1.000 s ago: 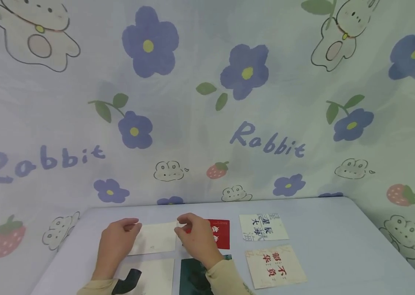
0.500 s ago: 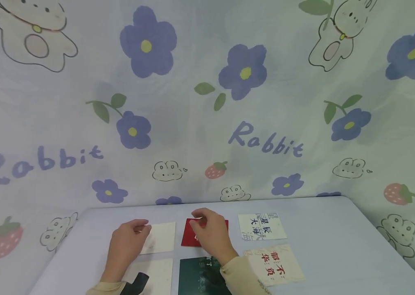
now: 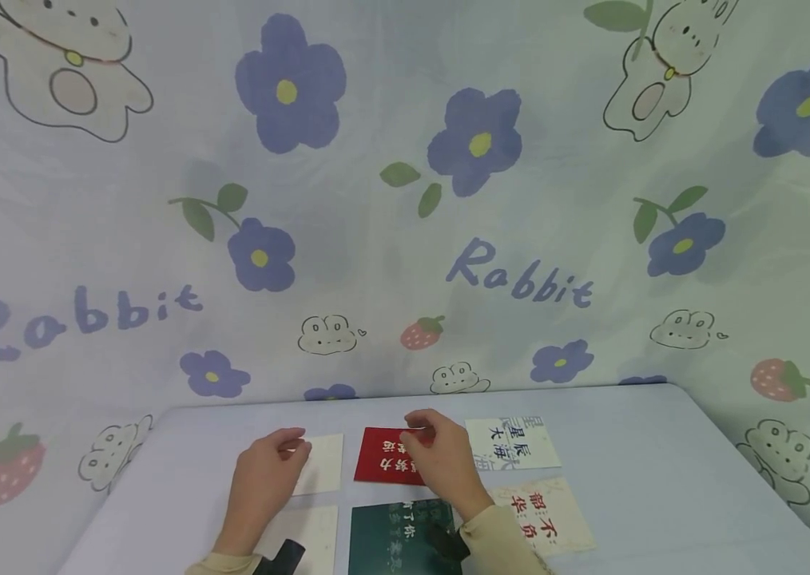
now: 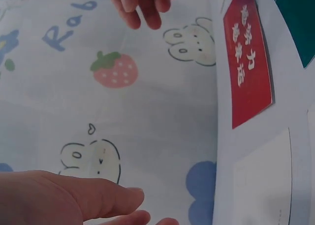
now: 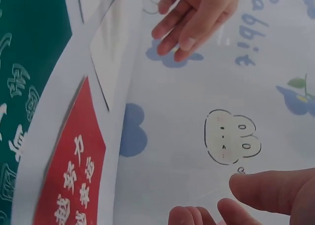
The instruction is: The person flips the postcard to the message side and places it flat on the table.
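Observation:
Several flat cards lie in two rows on a white table. My left hand point(image 3: 264, 475) hovers over a cream card point(image 3: 322, 463) in the back row, fingers loosely bent and holding nothing. Above the right part of a red card with white characters point(image 3: 376, 455) is my right hand point(image 3: 444, 459), also holding nothing, thumb and fingers apart in the right wrist view. Below the red card lies a dark green card point(image 3: 391, 543), partly covered by the right wrist. Another cream card point(image 3: 319, 535) sits in the front row, partly hidden by the left forearm.
To the right are a white card with blue characters point(image 3: 516, 443) and a cream card with red characters point(image 3: 549, 515), the latter partly behind the right sleeve. A patterned curtain point(image 3: 376, 239) hangs behind the table point(image 3: 678, 471).
Both hands have moved to the right, the right hand farther. More of the red and green cards now shows, and less of the back cream card. The cards look unmoved.

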Demonstrator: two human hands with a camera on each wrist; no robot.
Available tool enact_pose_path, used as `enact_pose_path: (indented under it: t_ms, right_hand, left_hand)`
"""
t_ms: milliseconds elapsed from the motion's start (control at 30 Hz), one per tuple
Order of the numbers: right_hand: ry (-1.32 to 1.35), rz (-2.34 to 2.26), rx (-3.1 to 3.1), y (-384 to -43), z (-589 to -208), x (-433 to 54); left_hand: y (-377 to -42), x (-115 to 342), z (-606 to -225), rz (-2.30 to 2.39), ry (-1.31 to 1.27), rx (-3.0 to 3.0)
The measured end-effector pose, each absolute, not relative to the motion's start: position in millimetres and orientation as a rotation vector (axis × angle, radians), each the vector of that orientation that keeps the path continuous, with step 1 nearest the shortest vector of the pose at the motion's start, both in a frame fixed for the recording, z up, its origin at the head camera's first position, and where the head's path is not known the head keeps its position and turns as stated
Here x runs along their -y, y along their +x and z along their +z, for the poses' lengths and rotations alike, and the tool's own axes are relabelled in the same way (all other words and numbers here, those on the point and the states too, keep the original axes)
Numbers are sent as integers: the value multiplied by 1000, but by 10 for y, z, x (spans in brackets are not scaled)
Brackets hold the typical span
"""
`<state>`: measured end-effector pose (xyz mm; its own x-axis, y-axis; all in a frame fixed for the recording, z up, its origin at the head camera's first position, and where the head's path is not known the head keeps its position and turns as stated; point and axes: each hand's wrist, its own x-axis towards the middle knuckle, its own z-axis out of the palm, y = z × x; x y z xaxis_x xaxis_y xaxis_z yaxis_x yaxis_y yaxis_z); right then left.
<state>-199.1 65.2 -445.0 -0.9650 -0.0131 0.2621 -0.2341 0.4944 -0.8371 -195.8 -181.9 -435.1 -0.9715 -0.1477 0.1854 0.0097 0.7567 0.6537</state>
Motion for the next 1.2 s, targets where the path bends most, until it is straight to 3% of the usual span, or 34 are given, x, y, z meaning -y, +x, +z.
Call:
enact_pose_path:
  t_ms: [733, 1200]
  right_hand:
    - [33, 1526, 2704, -2014, -4495, -889]
    - [80, 1384, 2851, -2063, -4594, -917]
  left_hand:
    - [-1957, 1506, -4565, -1065, 24, 2775]
    - [-1999, 1446, -4740, -1087, -62, 2775]
